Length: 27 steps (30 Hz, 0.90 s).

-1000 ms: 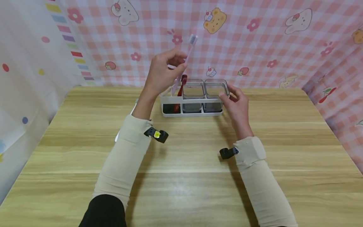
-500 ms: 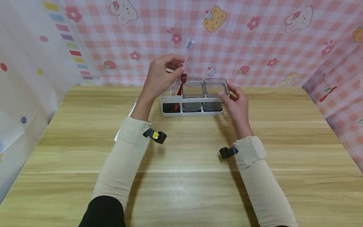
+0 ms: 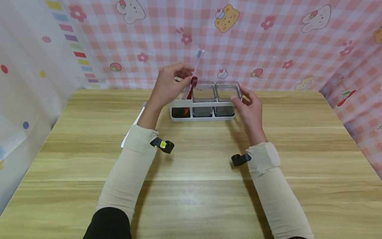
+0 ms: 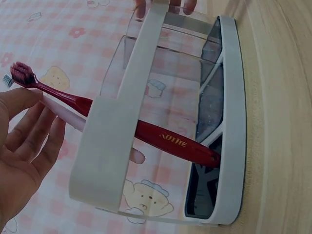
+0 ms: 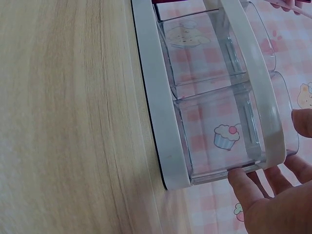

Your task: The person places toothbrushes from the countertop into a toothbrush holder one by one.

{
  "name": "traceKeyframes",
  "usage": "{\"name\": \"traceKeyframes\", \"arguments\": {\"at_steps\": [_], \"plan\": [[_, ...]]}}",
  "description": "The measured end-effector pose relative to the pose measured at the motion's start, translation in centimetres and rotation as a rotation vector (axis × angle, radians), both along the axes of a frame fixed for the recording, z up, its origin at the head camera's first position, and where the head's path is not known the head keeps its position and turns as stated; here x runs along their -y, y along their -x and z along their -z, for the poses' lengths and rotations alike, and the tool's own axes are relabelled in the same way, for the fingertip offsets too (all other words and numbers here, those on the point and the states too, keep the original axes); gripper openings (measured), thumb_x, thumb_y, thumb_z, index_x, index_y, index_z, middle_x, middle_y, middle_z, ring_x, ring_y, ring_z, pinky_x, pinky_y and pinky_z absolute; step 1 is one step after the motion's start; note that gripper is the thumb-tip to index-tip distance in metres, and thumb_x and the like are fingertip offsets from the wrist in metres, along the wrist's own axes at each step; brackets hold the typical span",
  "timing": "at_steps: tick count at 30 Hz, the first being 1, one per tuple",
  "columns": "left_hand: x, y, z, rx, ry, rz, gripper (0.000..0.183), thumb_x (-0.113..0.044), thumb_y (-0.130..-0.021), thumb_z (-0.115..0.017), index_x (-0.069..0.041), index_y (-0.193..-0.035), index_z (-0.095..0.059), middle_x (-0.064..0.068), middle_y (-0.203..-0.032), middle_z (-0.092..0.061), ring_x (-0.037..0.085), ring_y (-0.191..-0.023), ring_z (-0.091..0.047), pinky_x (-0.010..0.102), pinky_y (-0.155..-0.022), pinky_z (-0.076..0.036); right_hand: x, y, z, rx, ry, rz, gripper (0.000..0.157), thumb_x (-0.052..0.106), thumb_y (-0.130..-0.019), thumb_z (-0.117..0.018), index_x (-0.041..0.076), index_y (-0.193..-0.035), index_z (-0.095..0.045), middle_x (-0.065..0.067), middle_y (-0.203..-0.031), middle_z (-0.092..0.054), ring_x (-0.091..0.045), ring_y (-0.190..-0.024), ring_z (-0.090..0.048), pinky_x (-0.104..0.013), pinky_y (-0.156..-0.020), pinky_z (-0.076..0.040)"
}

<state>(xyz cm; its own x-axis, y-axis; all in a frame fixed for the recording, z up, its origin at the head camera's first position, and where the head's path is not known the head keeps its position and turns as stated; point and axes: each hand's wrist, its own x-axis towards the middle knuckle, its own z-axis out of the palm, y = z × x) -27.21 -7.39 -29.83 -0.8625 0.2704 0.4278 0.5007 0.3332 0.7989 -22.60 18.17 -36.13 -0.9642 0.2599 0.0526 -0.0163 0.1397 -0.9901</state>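
Observation:
My left hand (image 3: 170,83) pinches a pale pink toothbrush (image 3: 198,61) by its handle, bristles up, above the left compartment of a white toothbrush holder (image 3: 203,119). In the left wrist view, the pink handle passes behind the holder's upper band, and its lower end hangs above the dark floor. Leaning in that same compartment is a red toothbrush (image 4: 168,142) with gold lettering. Two clear square cups (image 3: 204,92) fill the other places. My right hand (image 3: 251,111) grips the holder's right end, thumb at the rim of the nearest cup, fingers around the side.
The holder stands near the back of a wooden table (image 3: 191,199), close to a pink checked curtain (image 3: 167,30). A thin white object (image 3: 123,143) lies beside the left forearm, mostly hidden by it. White cloth (image 3: 27,83) hangs on the left.
My left hand has come down a little, lowering the pink toothbrush further into the left compartment. The right hand and the holder stay where they were.

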Motion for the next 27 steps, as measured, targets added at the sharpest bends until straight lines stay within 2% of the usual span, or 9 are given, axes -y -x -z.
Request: {"name": "traceKeyframes", "arguments": {"at_steps": [27], "plan": [[0.3,-0.7,1.2,0.012,0.065,0.029,0.025,0.002,-0.095,-0.065,0.002,-0.12,-0.068,0.015,-0.104,-0.072,0.023,-0.093,-0.067,0.031,-0.082,-0.058,0.2,-0.2,-0.1,-0.016,0.014,-0.001,0.051,0.022,-0.097,-0.069,0.011,-0.146,-0.055,-0.006,-0.145,-0.052,-0.023,-0.123,-0.052,-0.035,-0.098,-0.052]]}}
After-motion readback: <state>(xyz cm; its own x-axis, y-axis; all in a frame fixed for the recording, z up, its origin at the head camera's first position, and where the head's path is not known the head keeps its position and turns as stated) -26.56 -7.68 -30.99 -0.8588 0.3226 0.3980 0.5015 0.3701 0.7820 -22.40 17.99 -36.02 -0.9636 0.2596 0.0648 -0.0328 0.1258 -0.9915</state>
